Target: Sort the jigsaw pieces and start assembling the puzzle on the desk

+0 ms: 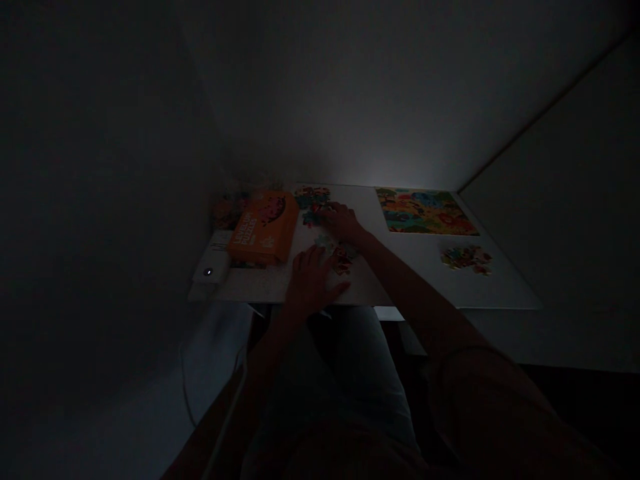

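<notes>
Two bare hands reach over a white counter [420,267] in a very dim room. The left hand [310,280] lies palm down near the front edge, its grip spread flat with fingers fanned, fingertips touching a small cluster of loose puzzle pieces [336,252] just beyond them. The right hand [344,221] stretches farther back, resting on or just beside a second patch of joined pieces [311,200]; its grip looks loosely curled over the pieces, though the darkness hides whether anything is pinched between the fingers. The loose cluster lies between the two hands.

One orange puzzle box [264,227] stands tilted just to the left of both hands. One white device [213,270] with a small lit dot sits at the counter's left corner, beside the box. One finished puzzle [425,211] (a bright cartoon animal scene) lies flat well to the right, and one further small heap of pieces [467,259] lies in front of it, apart from both hands.
</notes>
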{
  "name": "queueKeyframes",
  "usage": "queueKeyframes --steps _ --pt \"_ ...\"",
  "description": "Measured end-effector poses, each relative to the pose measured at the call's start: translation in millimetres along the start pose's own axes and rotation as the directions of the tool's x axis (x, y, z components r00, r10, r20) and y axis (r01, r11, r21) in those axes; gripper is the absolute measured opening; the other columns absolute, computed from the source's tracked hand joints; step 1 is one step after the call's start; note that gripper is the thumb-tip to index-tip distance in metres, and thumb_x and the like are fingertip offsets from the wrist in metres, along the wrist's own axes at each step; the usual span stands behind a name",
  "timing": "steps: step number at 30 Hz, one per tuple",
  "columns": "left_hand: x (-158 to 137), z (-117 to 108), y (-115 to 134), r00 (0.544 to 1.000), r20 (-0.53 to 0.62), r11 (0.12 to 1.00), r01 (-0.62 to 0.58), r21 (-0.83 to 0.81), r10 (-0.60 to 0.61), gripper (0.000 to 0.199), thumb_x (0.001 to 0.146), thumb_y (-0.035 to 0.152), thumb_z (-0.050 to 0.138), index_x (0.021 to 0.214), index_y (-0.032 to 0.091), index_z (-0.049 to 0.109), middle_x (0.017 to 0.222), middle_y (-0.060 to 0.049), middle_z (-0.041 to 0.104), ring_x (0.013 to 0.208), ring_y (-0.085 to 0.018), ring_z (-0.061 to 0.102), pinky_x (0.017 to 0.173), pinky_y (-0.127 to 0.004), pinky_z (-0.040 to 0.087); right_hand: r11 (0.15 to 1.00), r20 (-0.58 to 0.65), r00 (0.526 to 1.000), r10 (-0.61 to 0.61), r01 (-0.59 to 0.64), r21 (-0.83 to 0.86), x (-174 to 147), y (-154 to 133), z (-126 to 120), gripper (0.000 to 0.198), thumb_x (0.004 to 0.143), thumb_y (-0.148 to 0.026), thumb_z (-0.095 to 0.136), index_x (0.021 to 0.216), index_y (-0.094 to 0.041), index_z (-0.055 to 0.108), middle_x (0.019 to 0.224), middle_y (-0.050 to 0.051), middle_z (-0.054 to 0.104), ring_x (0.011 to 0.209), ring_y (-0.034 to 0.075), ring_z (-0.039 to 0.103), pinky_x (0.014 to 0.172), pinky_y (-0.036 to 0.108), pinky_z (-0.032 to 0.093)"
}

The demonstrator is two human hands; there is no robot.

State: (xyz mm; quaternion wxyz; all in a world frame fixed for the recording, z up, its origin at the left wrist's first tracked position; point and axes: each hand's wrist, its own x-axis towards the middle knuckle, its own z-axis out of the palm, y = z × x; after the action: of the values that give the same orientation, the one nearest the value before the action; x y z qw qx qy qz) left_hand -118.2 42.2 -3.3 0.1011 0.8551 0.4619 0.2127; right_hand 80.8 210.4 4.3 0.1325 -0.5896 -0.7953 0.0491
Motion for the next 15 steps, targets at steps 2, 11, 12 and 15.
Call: queueKeyframes --steps 2,11,12,15 --pt "2.3 4.0 -3.0 0.995 -0.055 0.996 0.087 -0.025 -0.089 0.091 0.102 0.079 0.069 0.174 0.024 0.054 0.184 -0.025 0.046 0.176 -0.049 0.033 0.141 -0.075 0.026 1.0 0.024 1.0 -0.013 0.014 -0.026 9.3 -1.9 3.7 0.05 0.12 -0.051 0.051 0.165 -0.04 0.07 0.183 0.012 0.05 0.155 0.044 0.056 0.128 0.069 0.044" --pt "22.8 11.6 -33.3 0.93 -0.248 0.961 0.247 -0.124 -0.271 0.096 0.108 0.071 0.064 0.182 0.018 0.034 0.192 -0.031 0.026 0.181 -0.051 0.022 0.141 -0.075 0.029 0.998 -0.067 0.996 -0.057 0.057 -0.004 33.2 -5.3 -5.3 0.056 0.117 -0.049 0.059 0.168 -0.03 0.064 0.184 0.018 0.047 0.161 0.045 0.05 0.126 0.067 0.047" --pt "23.4 11.4 -32.8 0.927 -0.246 0.958 0.264 -0.113 -0.284 0.098 0.108 0.072 0.063 0.182 0.016 0.032 0.192 -0.032 0.024 0.181 -0.051 0.021 0.142 -0.074 0.029 0.998 -0.055 0.996 -0.067 0.067 -0.006 42.8 -9.1 -5.2 0.058 0.116 -0.048 0.06 0.171 -0.03 0.061 0.186 0.017 0.045 0.164 0.045 0.047 0.127 0.067 0.047" --pt "22.7 10.4 -28.7 0.922 -0.239 0.952 0.3 -0.055 -0.304 0.097 0.11 0.07 0.061 0.182 0.011 0.032 0.191 -0.033 0.026 0.18 -0.049 0.025 0.141 -0.071 0.032 0.997 0.03 0.997 -0.066 0.067 -0.044 73.8 -25.8 -0.2 0.065 0.117 -0.047 0.057 0.18 -0.032 0.05 0.191 0.015 0.038 0.173 0.046 0.035 0.132 0.07 0.041"
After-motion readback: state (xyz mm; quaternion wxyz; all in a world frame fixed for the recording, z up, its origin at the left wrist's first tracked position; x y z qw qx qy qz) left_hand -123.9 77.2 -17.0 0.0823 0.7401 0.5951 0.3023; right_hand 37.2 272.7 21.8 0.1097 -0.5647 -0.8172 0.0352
